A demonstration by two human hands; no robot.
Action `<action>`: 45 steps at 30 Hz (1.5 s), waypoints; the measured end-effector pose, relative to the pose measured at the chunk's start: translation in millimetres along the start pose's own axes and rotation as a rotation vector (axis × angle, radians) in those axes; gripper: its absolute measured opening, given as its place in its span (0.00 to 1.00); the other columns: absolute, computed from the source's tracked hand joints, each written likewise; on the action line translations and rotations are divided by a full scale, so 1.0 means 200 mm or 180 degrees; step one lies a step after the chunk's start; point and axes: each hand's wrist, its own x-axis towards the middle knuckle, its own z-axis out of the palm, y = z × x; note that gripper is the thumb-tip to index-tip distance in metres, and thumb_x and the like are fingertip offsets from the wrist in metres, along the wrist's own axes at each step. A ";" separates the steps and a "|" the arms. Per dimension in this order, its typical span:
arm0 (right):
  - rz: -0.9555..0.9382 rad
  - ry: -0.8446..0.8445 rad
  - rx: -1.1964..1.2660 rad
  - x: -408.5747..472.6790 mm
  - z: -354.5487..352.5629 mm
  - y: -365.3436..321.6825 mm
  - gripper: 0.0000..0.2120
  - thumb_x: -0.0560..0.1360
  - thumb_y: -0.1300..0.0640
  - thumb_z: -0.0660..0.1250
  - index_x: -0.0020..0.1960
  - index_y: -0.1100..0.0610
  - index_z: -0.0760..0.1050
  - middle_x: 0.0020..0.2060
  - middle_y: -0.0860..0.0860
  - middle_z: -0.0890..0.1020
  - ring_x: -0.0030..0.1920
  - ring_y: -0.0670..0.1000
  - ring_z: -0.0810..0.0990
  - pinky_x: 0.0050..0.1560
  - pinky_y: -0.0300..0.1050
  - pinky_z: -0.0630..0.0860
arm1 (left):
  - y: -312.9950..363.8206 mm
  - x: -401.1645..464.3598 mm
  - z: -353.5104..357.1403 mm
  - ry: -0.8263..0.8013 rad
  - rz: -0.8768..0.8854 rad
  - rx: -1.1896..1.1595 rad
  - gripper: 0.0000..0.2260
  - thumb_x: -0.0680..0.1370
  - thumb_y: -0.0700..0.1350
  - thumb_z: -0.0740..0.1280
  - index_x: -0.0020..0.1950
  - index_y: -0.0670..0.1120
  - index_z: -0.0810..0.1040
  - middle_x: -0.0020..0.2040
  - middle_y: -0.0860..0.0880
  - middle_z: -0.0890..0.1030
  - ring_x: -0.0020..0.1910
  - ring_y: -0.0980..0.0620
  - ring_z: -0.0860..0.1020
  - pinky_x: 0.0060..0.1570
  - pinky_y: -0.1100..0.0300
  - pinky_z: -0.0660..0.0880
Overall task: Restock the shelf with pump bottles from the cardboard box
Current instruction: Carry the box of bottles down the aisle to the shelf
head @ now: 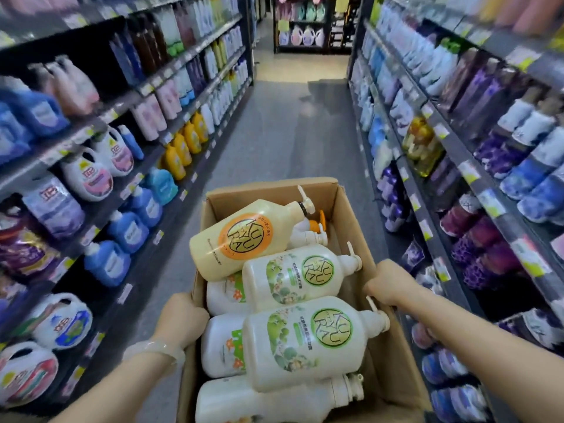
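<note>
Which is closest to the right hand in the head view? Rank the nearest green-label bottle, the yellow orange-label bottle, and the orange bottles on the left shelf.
From the right hand:
1. Green-label bottle, just below-left in the box.
2. Yellow orange-label bottle, box's far left.
3. Orange bottles, left shelf, up the aisle.

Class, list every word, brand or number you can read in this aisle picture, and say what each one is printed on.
"KU RA": round orange badge on the cream-yellow pump bottle in the brown cardboard box.
"KU RA": green badges on two white pump bottles.
Small print on those bottles: too small to read.
Shelf price tags and detergent jug labels: blurred.
</note>
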 end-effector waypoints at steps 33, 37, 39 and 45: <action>0.0567 0.0313 0.0270 4.65 -1.85 -1.91 0.13 0.72 0.63 0.65 0.34 0.57 0.63 0.31 0.51 0.71 0.29 0.46 0.69 0.24 0.39 0.61 | 3.26 4.71 0.16 -0.0309 0.0846 0.0321 0.17 0.70 0.28 0.60 0.24 0.43 0.61 0.24 0.47 0.67 0.26 0.49 0.63 0.26 0.60 0.56; 0.0564 0.0359 0.0236 5.20 -2.11 -2.08 0.13 0.70 0.64 0.63 0.30 0.58 0.62 0.28 0.52 0.69 0.27 0.49 0.66 0.24 0.40 0.61 | 3.71 5.17 0.22 -0.0276 0.0755 0.0379 0.12 0.70 0.30 0.60 0.27 0.41 0.67 0.27 0.46 0.72 0.28 0.47 0.67 0.26 0.59 0.60; 0.0603 0.0388 0.0232 5.48 -2.23 -2.13 0.14 0.70 0.64 0.63 0.30 0.57 0.61 0.28 0.51 0.68 0.28 0.49 0.65 0.24 0.41 0.61 | 3.93 5.41 0.26 -0.0320 0.0726 0.0383 0.13 0.70 0.29 0.60 0.27 0.40 0.66 0.27 0.45 0.71 0.27 0.48 0.66 0.26 0.59 0.59; 0.0478 0.0385 0.0140 6.36 -2.60 -2.29 0.14 0.71 0.63 0.62 0.31 0.57 0.61 0.29 0.51 0.69 0.29 0.47 0.66 0.25 0.40 0.60 | 4.47 6.11 0.48 -0.0314 0.0558 0.0221 0.10 0.69 0.29 0.60 0.30 0.41 0.66 0.29 0.46 0.69 0.29 0.49 0.64 0.29 0.60 0.58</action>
